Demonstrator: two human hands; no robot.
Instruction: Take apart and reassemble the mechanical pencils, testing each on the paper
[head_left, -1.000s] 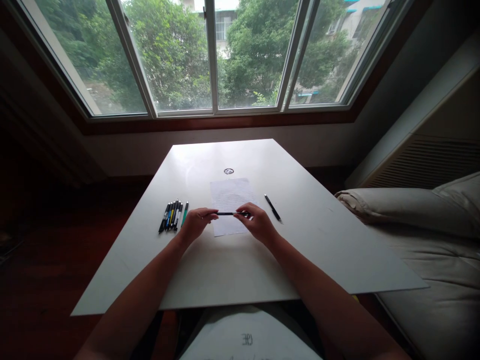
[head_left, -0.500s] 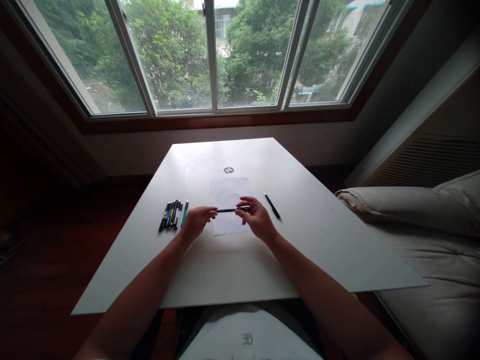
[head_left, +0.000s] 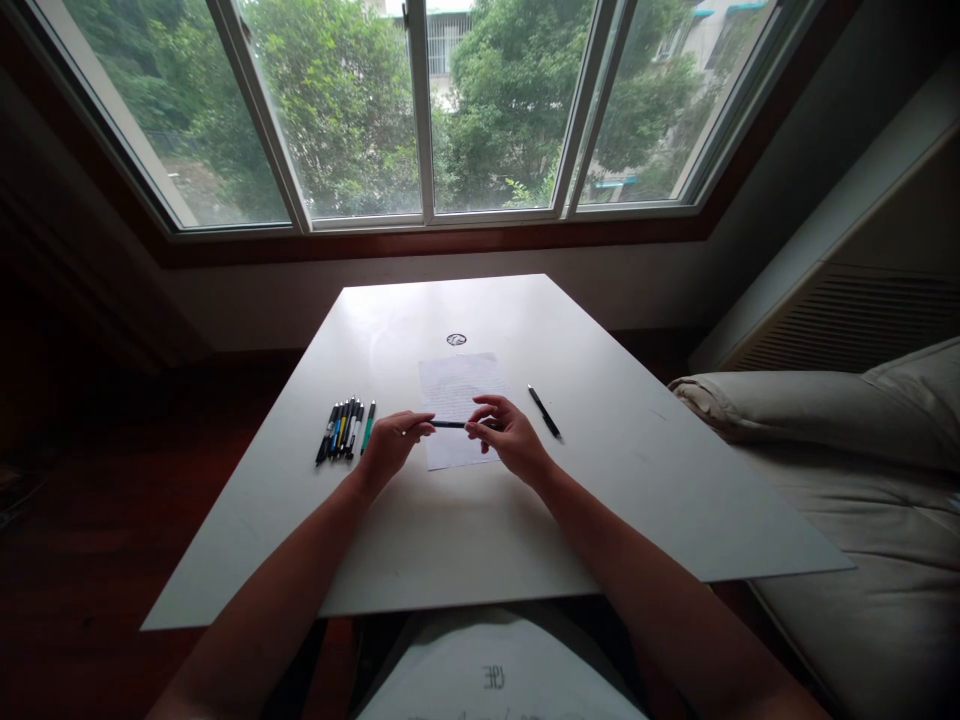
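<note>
Both hands hold one dark pen [head_left: 448, 424] level over a sheet of paper [head_left: 459, 392] with faint writing on the white table [head_left: 480, 520]. My left hand [head_left: 391, 444] pinches the pen's left end. My right hand [head_left: 504, 434] has its fingertips closed round the right end. A row of several pens [head_left: 344, 430] lies to the left of my left hand. One black pen [head_left: 544, 412] lies alone to the right of my right hand.
A small round dark mark [head_left: 456, 340] sits on the table beyond the paper. A pale cushioned seat [head_left: 840, 470] stands at the right. Large windows [head_left: 427, 110] fill the far wall. Dark floor [head_left: 90, 540] lies left of the table.
My right hand has slid a little to the left along the pen and its fingers have shifted their hold. My left hand has stayed almost still.
</note>
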